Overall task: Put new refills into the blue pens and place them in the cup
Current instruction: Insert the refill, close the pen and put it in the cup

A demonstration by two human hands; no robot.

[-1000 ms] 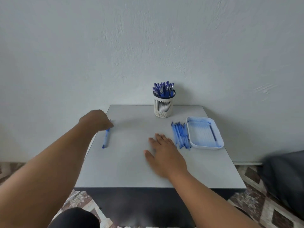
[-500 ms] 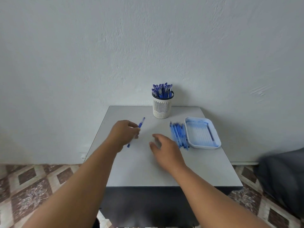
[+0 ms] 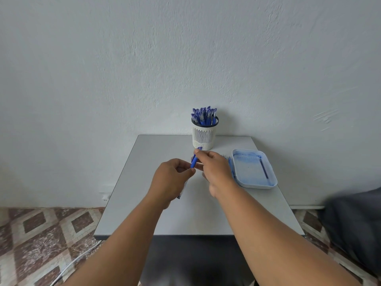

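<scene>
Both hands meet above the middle of the grey table (image 3: 144, 203), holding one blue pen (image 3: 194, 159) between them. The left hand (image 3: 171, 180) grips the pen's lower end with curled fingers; the right hand (image 3: 215, 169) pinches its upper part. The pen is tilted, its top toward the white slotted cup (image 3: 204, 136), which stands at the table's far edge filled with blue pens. Loose refills (image 3: 231, 164) lie just beside the pale blue tray (image 3: 254, 169), partly hidden by the right hand.
</scene>
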